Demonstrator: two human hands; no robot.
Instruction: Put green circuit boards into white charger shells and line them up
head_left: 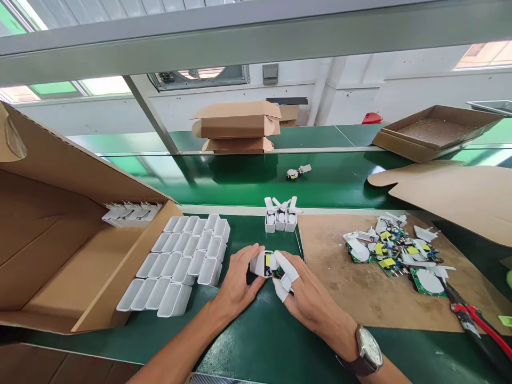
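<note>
Low over the green bench, my left hand (238, 277) is closed around a small white plastic housing (258, 264). My right hand (310, 290), white covers on some fingertips, pinches a small circuit board (276, 271) with a yellow part at the housing's open end. The board appears partly inside; my fingers hide the rest. Beyond my hands stand several white housings (280, 220) with boards in them and white pieces sticking up. Left of my left hand, rows of white housings (176, 256) lie with their hollow openings showing.
A large open cardboard box (52, 250) at left holds filled housings (132, 213). On a brown board (332, 288) at right lies a heap of circuit boards (394, 248), beside red-handled pliers (476, 320). One loose circuit board (298, 172) and cardboard boxes (236, 125) sit farther back.
</note>
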